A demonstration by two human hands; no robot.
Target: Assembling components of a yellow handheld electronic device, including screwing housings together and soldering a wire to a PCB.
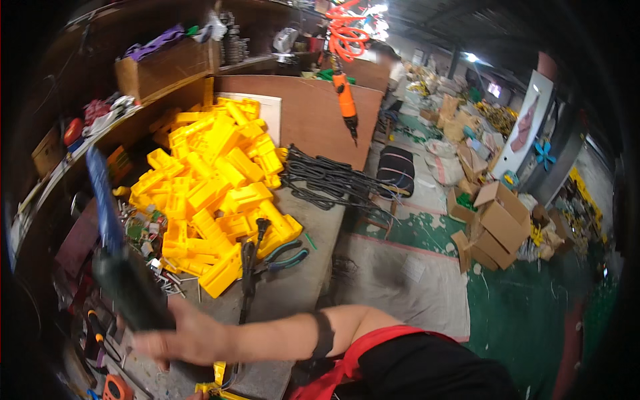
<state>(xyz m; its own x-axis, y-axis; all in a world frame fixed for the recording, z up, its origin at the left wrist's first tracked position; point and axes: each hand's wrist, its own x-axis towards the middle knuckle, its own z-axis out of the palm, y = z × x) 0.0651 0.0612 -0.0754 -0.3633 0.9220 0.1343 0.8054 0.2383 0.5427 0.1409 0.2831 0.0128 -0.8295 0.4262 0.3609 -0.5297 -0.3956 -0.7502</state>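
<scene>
A grey-topped workbench (310, 279) is stretching under everything, and a large heap of bright yellow moulded plastic housings (220, 180) is filling its middle. A coiled bundle of black rubbery cables (327, 180) is lying along its right edge. Nearer the person, the right hand (190, 337) is wrapping its fingers around a dark, thick, cylinder-shaped tool with a blue, narrower front part (137, 290). The tool is sitting left of and nearer than the heap; its long axis is slanting, with the blue end pointing up-left, away from the person, and the dark end running below the hand. Its blur is hiding finer detail. A small yellow plastic piece (216, 385) is showing at the lower edge; beside it only a sliver of the left hand (198, 395) is appearing, so I cannot tell its grip. The step in hand is seemingly handling the tool; the next move is probably calling for steady aiming.
</scene>
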